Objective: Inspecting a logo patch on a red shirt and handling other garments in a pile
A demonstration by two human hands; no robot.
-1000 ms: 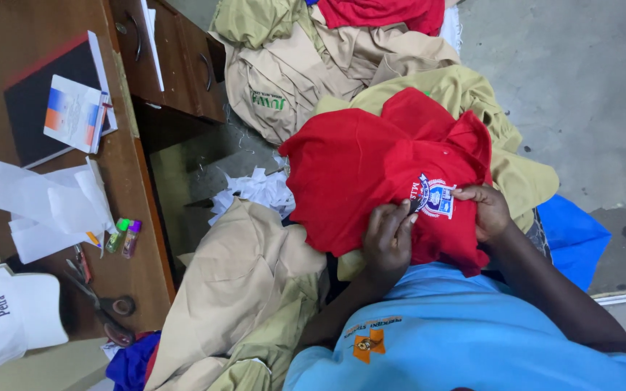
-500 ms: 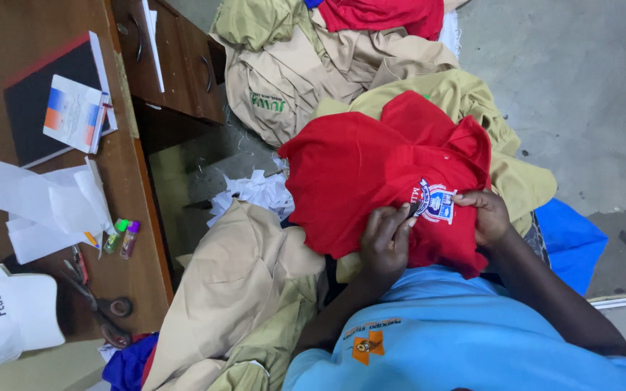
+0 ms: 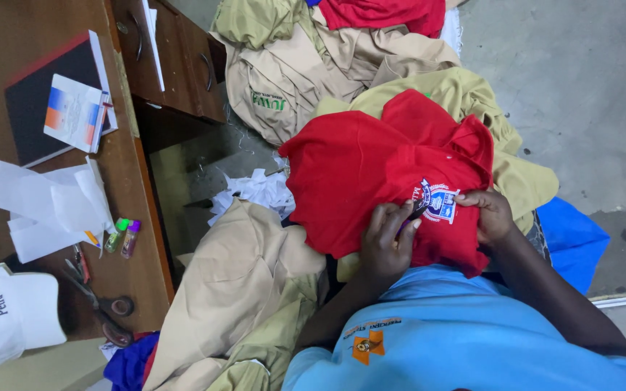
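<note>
A red polo shirt [image 3: 360, 170] lies across my lap on a heap of clothes. It bears a white and blue embroidered badge [image 3: 440, 203]. My left hand [image 3: 387, 245] rests on the shirt just left of the badge, fingers curled and pinching the fabric, with a small dark thing at the fingertips that I cannot make out. My right hand [image 3: 488, 214] grips the shirt at the badge's right edge, thumb on top. I wear a light blue shirt [image 3: 458, 340].
Khaki and olive garments [image 3: 306, 72] are piled beyond and beside the red shirt, another red one [image 3: 385, 13] at the top. A wooden desk [image 3: 135, 268] on the left holds a notebook [image 3: 45, 101], white papers [image 3: 45, 203], scissors [image 3: 103, 311], small tubes [image 3: 123, 235] and a white cap [image 3: 5, 315]. Blue cloth [image 3: 570, 242] lies right.
Both hands stay at the badge; the left fingers have shifted slightly on the fabric. Nothing else has moved.
</note>
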